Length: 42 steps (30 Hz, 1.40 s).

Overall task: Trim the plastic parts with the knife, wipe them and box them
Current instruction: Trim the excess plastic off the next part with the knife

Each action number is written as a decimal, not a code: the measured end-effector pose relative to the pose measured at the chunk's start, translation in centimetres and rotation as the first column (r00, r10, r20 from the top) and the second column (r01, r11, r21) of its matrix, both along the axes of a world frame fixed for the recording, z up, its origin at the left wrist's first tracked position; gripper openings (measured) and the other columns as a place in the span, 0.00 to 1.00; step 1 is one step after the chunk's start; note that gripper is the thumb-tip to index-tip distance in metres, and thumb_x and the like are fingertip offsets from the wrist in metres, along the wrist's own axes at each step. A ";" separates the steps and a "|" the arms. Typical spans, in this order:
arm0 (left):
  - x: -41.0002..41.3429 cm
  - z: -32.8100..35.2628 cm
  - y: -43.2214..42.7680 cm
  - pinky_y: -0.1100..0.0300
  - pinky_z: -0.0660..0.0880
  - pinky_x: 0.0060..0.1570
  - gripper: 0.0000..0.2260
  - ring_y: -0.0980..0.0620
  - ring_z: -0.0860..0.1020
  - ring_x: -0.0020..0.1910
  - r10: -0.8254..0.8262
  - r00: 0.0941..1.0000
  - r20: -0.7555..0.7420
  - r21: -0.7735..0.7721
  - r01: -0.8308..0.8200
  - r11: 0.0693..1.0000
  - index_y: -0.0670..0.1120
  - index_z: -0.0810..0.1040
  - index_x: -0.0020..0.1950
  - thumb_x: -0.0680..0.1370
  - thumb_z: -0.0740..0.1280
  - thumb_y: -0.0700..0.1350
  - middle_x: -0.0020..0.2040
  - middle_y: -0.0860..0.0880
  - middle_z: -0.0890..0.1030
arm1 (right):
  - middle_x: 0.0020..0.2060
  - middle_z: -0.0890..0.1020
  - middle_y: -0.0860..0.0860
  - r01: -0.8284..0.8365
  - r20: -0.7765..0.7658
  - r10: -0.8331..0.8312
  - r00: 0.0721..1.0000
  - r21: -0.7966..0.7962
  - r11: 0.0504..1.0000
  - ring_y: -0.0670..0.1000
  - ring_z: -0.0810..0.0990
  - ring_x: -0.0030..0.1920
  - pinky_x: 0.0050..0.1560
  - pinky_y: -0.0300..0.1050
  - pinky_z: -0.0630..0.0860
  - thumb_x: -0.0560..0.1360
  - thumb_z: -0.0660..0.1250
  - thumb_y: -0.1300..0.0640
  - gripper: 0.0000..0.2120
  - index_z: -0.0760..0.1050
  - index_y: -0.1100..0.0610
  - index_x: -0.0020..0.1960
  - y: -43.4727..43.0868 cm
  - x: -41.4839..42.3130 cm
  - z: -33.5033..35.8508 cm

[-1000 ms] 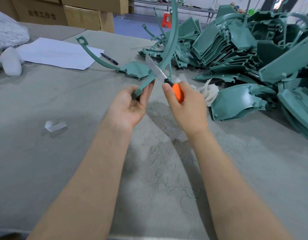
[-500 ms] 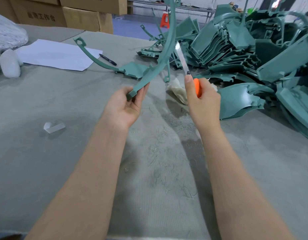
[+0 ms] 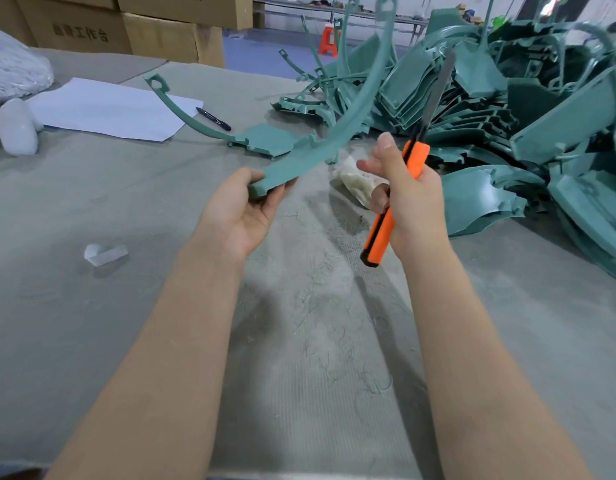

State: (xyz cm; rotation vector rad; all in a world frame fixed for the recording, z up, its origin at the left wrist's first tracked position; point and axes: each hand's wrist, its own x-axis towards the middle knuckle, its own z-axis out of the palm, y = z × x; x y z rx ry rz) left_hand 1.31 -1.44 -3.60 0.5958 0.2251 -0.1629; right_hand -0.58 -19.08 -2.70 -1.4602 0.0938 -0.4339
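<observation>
The left hand (image 3: 242,211) grips a curved green plastic part (image 3: 337,133) above the table (image 3: 92,323); the right hand (image 3: 408,199) clasps an orange-handled knife (image 3: 396,199), blade raised.

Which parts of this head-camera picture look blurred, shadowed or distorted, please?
Head view: the knife in the right hand has a motion-smeared blade; the curved green part in the left hand is sharp; soft shadows lie on the table under both hands; the wide lens stretches the forearms near the bottom edge.

curved green part (image 3: 362,109): aloft, arcs up | knife (image 3: 415,159): orange hdl, blade up | parts pile (image 3: 507,109): back R
</observation>
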 end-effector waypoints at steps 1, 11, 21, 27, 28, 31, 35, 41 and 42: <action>0.1 0.0 -0.2 0.65 0.78 0.29 0.06 0.41 0.82 0.45 -0.001 1.000 0.009 0.052 0.001 0.999 0.34 0.72 0.53 0.79 0.57 0.33 0.49 0.36 0.79 | 0.39 0.86 0.51 -0.015 -0.038 0.016 0.999 0.045 0.999 0.43 0.70 0.22 0.27 0.37 0.68 0.77 0.67 0.44 0.15 0.79 0.55 0.43 0.0 -0.1 0.1; 0.7 -0.6 -0.4 0.58 0.82 0.38 0.06 0.47 0.82 0.46 0.058 0.998 0.040 0.188 -0.064 0.980 0.36 0.72 0.55 0.79 0.60 0.33 0.50 0.40 0.81 | 0.31 0.84 0.48 -0.125 -0.158 0.101 0.982 -0.146 0.981 0.46 0.65 0.24 0.28 0.38 0.64 0.78 0.66 0.61 0.09 0.77 0.57 0.38 -0.4 -0.2 0.0; 0.8 -0.8 -0.4 0.57 0.82 0.40 0.09 0.48 0.82 0.47 0.062 0.997 0.034 0.195 -0.068 0.978 0.37 0.71 0.58 0.79 0.60 0.33 0.50 0.41 0.81 | 0.33 0.85 0.47 -0.177 -0.193 0.136 0.972 -0.216 0.960 0.45 0.69 0.25 0.30 0.38 0.68 0.79 0.66 0.56 0.07 0.78 0.57 0.44 -0.2 -0.1 -0.3; 0.8 -0.8 -0.5 0.56 0.82 0.40 0.09 0.47 0.82 0.48 0.069 0.997 0.046 0.193 -0.076 0.978 0.36 0.70 0.59 0.79 0.59 0.33 0.52 0.40 0.80 | 0.27 0.77 0.48 -0.163 -0.098 0.139 0.985 -0.297 0.941 0.45 0.69 0.26 0.31 0.38 0.67 0.78 0.65 0.62 0.08 0.74 0.58 0.39 0.3 -0.5 0.0; 0.8 -0.8 -0.6 0.57 0.82 0.39 0.09 0.46 0.82 0.47 0.081 0.996 0.048 0.177 -0.088 0.980 0.35 0.70 0.59 0.79 0.59 0.33 0.51 0.39 0.80 | 0.27 0.76 0.48 -0.188 -0.083 0.171 0.982 -0.313 0.931 0.45 0.69 0.27 0.31 0.38 0.67 0.78 0.65 0.62 0.09 0.74 0.57 0.39 0.5 -0.7 0.1; 0.9 -0.7 -0.5 0.59 0.81 0.32 0.09 0.47 0.81 0.41 0.160 0.986 0.035 0.154 -0.164 0.974 0.35 0.69 0.59 0.80 0.58 0.32 0.46 0.40 0.80 | 0.28 0.76 0.50 -0.334 -0.021 0.337 0.941 -0.212 0.919 0.46 0.69 0.27 0.30 0.37 0.68 0.77 0.65 0.63 0.10 0.74 0.56 0.38 1.0 -1.1 0.5; 0.6 -0.5 0.1 0.62 0.79 0.28 0.05 0.40 0.81 0.47 0.170 0.985 -0.017 0.064 -0.168 0.984 0.34 0.71 0.52 0.79 0.57 0.32 0.49 0.36 0.78 | 0.25 0.74 0.49 -0.307 -0.095 0.292 0.952 -0.321 0.896 0.46 0.69 0.25 0.30 0.38 0.68 0.78 0.67 0.56 0.12 0.75 0.60 0.38 0.6 -1.0 0.3; -0.1 0.0 0.1 0.63 0.78 0.27 0.07 0.38 0.81 0.47 0.112 0.993 -0.044 -0.087 -0.115 0.989 0.37 0.70 0.41 0.78 0.57 0.31 0.45 0.34 0.79 | 0.40 0.78 0.52 -0.243 -0.289 0.132 0.948 -0.391 0.888 0.46 0.70 0.26 0.30 0.42 0.70 0.77 0.62 0.38 0.20 0.64 0.51 0.59 -0.9 -0.8 -0.1; -0.1 0.0 0.1 0.63 0.78 0.27 0.07 0.38 0.82 0.47 0.108 0.993 -0.048 -0.091 -0.112 0.989 0.37 0.70 0.41 0.78 0.57 0.31 0.45 0.33 0.79 | 0.42 0.77 0.52 -0.270 -0.292 0.166 0.942 -0.363 0.892 0.47 0.71 0.26 0.30 0.42 0.72 0.78 0.63 0.40 0.17 0.63 0.50 0.58 -1.1 -0.8 0.0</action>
